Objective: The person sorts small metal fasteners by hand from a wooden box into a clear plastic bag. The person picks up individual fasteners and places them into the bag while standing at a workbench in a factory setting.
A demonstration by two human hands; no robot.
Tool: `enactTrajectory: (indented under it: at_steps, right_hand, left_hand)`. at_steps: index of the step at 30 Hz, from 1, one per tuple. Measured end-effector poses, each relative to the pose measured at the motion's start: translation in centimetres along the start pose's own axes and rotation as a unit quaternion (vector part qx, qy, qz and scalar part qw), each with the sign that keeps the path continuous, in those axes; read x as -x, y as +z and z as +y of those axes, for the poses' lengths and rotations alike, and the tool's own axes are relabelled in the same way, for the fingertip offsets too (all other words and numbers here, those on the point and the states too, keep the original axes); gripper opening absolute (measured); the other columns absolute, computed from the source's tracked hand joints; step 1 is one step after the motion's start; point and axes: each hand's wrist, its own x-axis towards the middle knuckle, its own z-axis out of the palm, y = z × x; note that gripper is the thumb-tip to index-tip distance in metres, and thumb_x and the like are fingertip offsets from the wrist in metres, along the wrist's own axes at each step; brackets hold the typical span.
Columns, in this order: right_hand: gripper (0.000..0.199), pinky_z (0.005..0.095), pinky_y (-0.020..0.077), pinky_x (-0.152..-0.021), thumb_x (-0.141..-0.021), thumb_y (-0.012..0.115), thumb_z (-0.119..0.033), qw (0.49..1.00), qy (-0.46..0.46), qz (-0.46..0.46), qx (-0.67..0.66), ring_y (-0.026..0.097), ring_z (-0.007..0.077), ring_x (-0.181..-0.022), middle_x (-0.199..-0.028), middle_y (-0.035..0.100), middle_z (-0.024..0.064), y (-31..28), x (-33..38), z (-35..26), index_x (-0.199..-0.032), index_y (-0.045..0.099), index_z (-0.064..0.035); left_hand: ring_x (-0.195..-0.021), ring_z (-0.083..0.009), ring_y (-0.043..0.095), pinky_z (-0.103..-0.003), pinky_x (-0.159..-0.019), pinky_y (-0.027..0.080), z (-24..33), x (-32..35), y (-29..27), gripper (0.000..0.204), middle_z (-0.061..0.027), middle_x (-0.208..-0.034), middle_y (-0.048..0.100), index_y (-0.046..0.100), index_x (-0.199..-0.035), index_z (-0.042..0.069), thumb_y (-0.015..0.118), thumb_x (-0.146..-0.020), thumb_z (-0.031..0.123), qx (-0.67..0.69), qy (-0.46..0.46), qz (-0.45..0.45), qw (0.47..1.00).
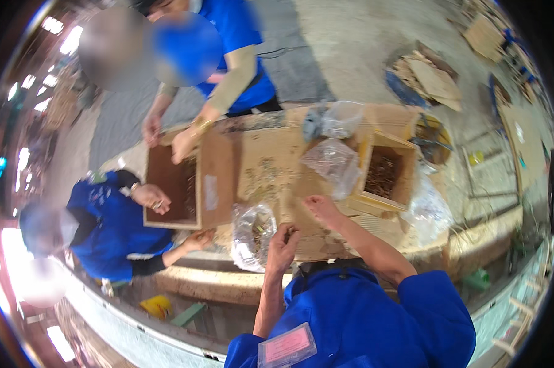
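Observation:
My left hand (282, 246) is closed beside a clear plastic bag (252, 236) that holds small brownish pieces. Something dark shows at its fingertips, too small to name. Over the cardboard-covered tabletop (271, 138), my right hand (323, 210) has its fingers drawn together; whatever they hold, if anything, is hidden. Right of that hand stands an open wooden box (390, 144) with many small brown pieces inside. A crumpled clear bag (335, 162) lies between this box and the middle of the table.
A larger wooden box (218, 184) stands at the left, with two co-workers in blue reaching at it. Another clear bag (429, 208) hangs by the right box. Behind it is a yellow-rimmed bucket (433, 138). A basket of cardboard scraps (424, 80) sits on the floor.

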Motion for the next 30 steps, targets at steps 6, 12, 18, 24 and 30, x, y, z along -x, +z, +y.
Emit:
enactTrajectory:
  at_steps: [6,12,18,24,30]
  right_hand:
    - [0.015,0.0224,0.0304,-0.047,-0.094,0.064,-0.024,0.988,0.063,-0.103,-0.098,0.039,0.0042,-0.055,-0.067,0.047,-0.0065,3.1,-0.4,-1.5,-0.085,0.060,-0.0114]
    - [0.015,0.0208,0.0309,-0.048,-0.093,0.065,-0.023,0.981,0.072,-0.114,-0.140,0.040,0.0037,-0.055,-0.067,0.047,-0.0064,3.8,1.9,-3.4,-0.086,0.060,-0.0109]
    - [0.022,0.0184,0.0327,-0.049,-0.097,0.060,-0.025,0.969,0.024,-0.203,-0.140,0.043,0.0024,-0.058,-0.073,0.051,-0.0059,5.3,4.5,-8.1,-0.108,0.065,-0.0062]
    - [0.024,0.0200,0.0373,-0.052,-0.099,0.057,-0.027,0.944,0.015,-0.220,-0.245,0.050,0.0053,-0.064,-0.085,0.062,-0.0019,8.5,7.0,-11.1,-0.105,0.065,-0.0056]
    - [0.023,0.0203,0.0368,-0.052,-0.100,0.053,-0.025,0.965,-0.055,-0.217,-0.135,0.048,0.0049,-0.060,-0.079,0.059,-0.0022,7.9,6.5,-11.0,-0.097,0.066,-0.0054]
  left_hand:
    - [-0.066,-0.0109,0.050,-0.024,-0.059,0.042,7.3,-0.6,-6.3,0.010,-0.0046,-0.085,0.057,0.054,-0.106,0.006,0.048,-0.098,0.006,0.128,0.164,0.120,0.971]
    - [-0.090,-0.0195,0.060,-0.033,-0.077,0.051,11.2,-3.1,-10.9,0.019,-0.0131,-0.112,0.060,0.053,-0.116,0.002,0.044,-0.101,0.010,0.432,0.226,0.123,0.864]
    - [-0.110,-0.0258,0.060,-0.038,-0.092,0.053,8.8,-4.6,-7.8,0.018,-0.0163,-0.123,0.058,0.056,-0.111,0.001,0.046,-0.101,0.011,0.447,0.234,0.092,0.859]
    - [-0.109,-0.0226,0.061,-0.030,-0.085,0.053,8.5,-4.0,-2.6,0.016,-0.0203,-0.134,0.053,0.052,-0.111,0.005,0.042,-0.104,0.015,0.240,0.203,0.136,0.939]
    - [-0.100,-0.0176,0.062,-0.031,-0.086,0.051,6.9,-2.9,-2.1,0.016,-0.0165,-0.129,0.059,0.054,-0.111,0.004,0.045,-0.103,0.015,0.173,0.208,0.074,0.960]
